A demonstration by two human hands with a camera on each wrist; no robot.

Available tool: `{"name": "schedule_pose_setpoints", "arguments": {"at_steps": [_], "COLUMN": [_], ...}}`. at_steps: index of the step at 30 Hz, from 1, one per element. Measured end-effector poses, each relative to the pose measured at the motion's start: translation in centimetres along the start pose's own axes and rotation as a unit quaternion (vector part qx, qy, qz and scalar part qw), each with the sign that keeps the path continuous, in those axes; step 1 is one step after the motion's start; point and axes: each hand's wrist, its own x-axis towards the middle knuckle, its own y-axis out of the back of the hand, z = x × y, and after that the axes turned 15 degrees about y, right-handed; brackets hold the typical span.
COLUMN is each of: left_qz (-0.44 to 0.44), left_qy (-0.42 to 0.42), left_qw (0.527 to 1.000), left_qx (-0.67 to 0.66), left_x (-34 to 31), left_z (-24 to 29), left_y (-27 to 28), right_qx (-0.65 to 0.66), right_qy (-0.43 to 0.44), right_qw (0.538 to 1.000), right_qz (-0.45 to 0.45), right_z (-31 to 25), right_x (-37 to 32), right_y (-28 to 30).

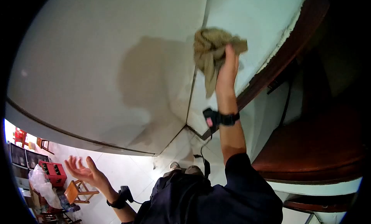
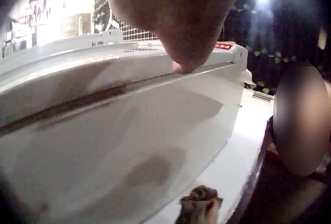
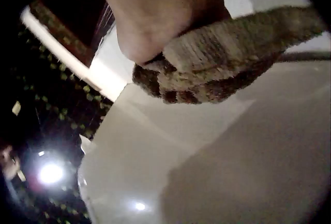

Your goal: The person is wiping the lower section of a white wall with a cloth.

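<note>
1. Two bare hands in view, a black band on each wrist.
2. Right hand (image 1: 227,71): grips a bunched olive-brown cloth (image 1: 208,50). Thumb shows against the folds; other fingers mostly hidden by cloth.
3. Cloth sits at the white strip (image 1: 266,23), overlapping the seam with the big white panel (image 1: 89,61). One end hangs loose toward the wrist. Right wrist view: folds wrap under the hand.
4. Left hand (image 1: 87,173): holds nothing, fingers spread and slightly bent. Head view puts it below the panel's curved lower edge, well apart from the cloth.
5. Dark trim (image 1: 312,21) runs along the strip's outer edge, paint ragged there.
6. Broad shadow (image 1: 145,69) on panel, left of cloth.
7. Beyond left hand: red crate (image 1: 54,178), wooden stool (image 1: 73,193), pale plastic bag (image 1: 43,185).
</note>
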Motion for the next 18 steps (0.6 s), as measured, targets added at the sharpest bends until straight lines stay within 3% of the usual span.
{"name": "schedule_pose_setpoints", "arguments": {"at_steps": [2, 3, 5, 7, 9, 11, 14, 15, 16, 18], "left_qz": [0.13, 0.14, 0.167, 0.197, 0.234, 0.266, 0.275, 0.284, 0.308, 0.37], "left_qy": [-0.214, -0.172, -0.11, -0.141, -0.119, -0.118, -0.123, -0.123, -0.11, -0.054], "left_qw": [0.946, 0.924, 0.974, 0.964, 0.962, 0.952, 0.952, 0.949, 0.945, 0.927], "left_qx": [0.205, 0.313, 0.103, 0.108, 0.075, 0.089, -0.063, -0.06, -0.021, 0.04], "left_x": [0.1, 3.3, 4.4, 4.1, 2.9, 3.2, 3.8, 3.8, 3.7, 3.9], "left_z": [-0.3, -1.9, -5.6, -4.9, -4.6, -5.2, -6.0, -5.7, -5.3, -5.3], "left_y": [-2.1, -0.8, -5.9, -5.1, -5.8, -6.4, -5.6, -5.9, -6.2, -5.8], "right_qx": [-0.234, -0.405, -0.378, -0.399, -0.415, -0.31, -0.307, -0.289, -0.336, -0.288], "right_qy": [0.047, 0.164, 0.227, 0.222, 0.218, 0.152, 0.09, 0.052, 0.093, 0.063], "right_qw": [0.969, 0.891, 0.89, 0.881, 0.87, 0.935, 0.945, 0.954, 0.931, 0.951], "right_qz": [-0.064, -0.119, -0.119, -0.126, -0.151, -0.084, -0.073, -0.06, -0.11, -0.098], "right_z": [0.9, 3.6, 7.2, 7.8, 8.5, 9.6, 10.7, 11.2, 11.8, 11.1], "right_x": [3.3, 4.0, 7.0, 5.8, 4.5, 4.1, 1.1, 0.4, -0.2, -0.1], "right_y": [-0.8, -3.0, -4.1, -3.9, -3.0, -2.1, 0.2, 1.0, 2.5, 1.8]}}
